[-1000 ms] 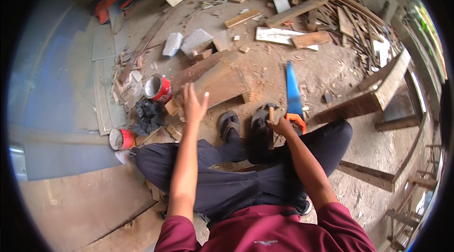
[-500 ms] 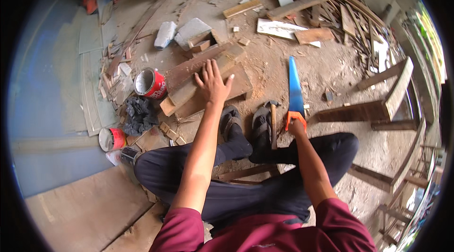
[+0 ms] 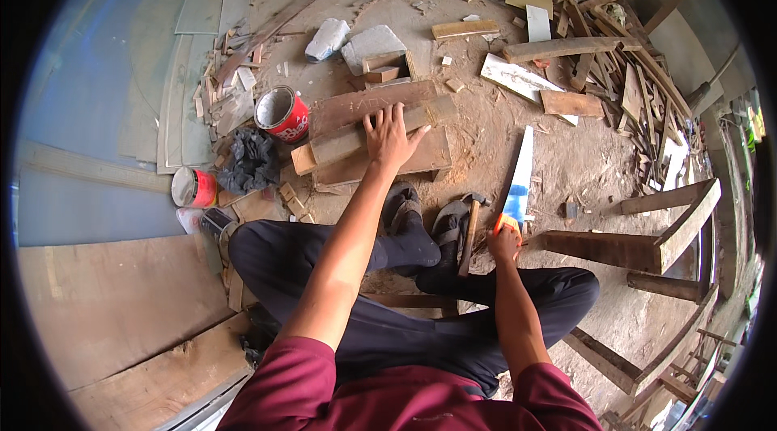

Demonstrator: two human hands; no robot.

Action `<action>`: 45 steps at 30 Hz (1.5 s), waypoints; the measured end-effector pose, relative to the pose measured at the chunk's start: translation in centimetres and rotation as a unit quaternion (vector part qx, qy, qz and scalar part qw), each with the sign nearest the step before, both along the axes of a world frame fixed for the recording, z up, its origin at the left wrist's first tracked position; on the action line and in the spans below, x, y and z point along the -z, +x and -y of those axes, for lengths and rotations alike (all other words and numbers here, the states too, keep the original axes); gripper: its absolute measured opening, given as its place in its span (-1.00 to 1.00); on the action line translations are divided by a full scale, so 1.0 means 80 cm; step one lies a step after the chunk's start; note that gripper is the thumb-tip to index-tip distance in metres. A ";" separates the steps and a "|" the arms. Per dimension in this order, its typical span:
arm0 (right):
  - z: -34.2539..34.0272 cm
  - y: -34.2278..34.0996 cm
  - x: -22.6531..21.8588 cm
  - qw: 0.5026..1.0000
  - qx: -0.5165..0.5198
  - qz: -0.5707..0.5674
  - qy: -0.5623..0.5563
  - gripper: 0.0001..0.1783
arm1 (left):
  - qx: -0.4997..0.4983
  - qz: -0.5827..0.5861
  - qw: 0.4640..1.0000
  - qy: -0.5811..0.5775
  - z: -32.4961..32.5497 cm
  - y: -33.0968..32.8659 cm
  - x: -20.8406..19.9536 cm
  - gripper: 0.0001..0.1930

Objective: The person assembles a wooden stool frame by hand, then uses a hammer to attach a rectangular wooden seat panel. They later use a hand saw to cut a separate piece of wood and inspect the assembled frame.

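Observation:
My left hand presses down on a wooden plank, its fingers bent over the top and the thumb held apart. That plank lies across other wood on a low wooden block, beside a reddish-brown board. My right hand is closed around the orange handle of a handsaw. The saw's blade points away from me, pale toward the tip and blue near the handle, apart from the plank. Between my right foot and the saw is a hammer with a wooden handle.
Red paint cans and a crumpled black plastic bag stand left of the block. Scrap wood is heaped at the far right. An overturned wooden frame with legs lies at the right. Grey blocks sit beyond the boards.
My left hand's fingers have gone from stretched flat to bent over the plank. The saw has tilted slightly, and its blade looks paler. The whole view has shifted.

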State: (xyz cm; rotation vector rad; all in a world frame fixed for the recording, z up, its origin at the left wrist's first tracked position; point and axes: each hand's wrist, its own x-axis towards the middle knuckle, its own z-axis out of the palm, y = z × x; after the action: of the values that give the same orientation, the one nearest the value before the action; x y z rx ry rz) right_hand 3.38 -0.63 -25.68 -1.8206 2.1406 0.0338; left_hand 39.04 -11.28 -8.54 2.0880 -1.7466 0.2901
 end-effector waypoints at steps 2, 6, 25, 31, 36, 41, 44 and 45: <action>0.019 -0.030 0.017 0.978 0.023 0.194 -0.068 -0.46 | 0.027 -0.008 1.000 -0.009 0.000 -0.015 -0.012 -0.21; 0.040 -0.016 -0.035 0.842 0.185 0.479 -0.163 -0.75 | 0.037 -0.051 0.998 0.023 -0.012 -0.025 -0.023 -0.31; -0.069 0.149 -0.308 0.814 0.064 0.563 -0.126 -0.70 | -0.042 -0.038 0.997 0.058 0.007 -0.037 -0.024 -0.62; -0.079 0.154 -0.338 0.827 0.063 0.550 -0.100 -0.72 | -0.016 -0.068 0.997 0.044 0.019 -0.035 -0.014 -0.74; -0.112 0.142 -0.308 0.856 0.036 0.502 -0.117 -0.76 | -0.043 -0.073 0.995 0.060 0.020 -0.033 -0.001 -0.73; -0.148 0.112 -0.321 0.866 0.048 0.494 -0.067 -0.71 | -0.048 -0.093 0.994 0.033 0.018 -0.041 -0.017 -0.77; -0.137 0.120 -0.335 0.881 0.034 0.462 -0.094 -0.66 | -0.050 -0.110 0.992 0.036 0.016 -0.042 -0.012 -0.77; -0.127 0.124 -0.324 0.877 0.042 0.468 -0.096 -0.65 | -0.047 -0.114 0.992 0.034 0.013 -0.043 -0.008 -0.77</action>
State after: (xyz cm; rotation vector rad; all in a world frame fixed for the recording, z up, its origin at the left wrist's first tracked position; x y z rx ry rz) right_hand 13.26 9.50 0.26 -1.3693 1.5177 -0.9152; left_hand 35.61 -12.33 -7.88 2.1597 -1.5460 0.0169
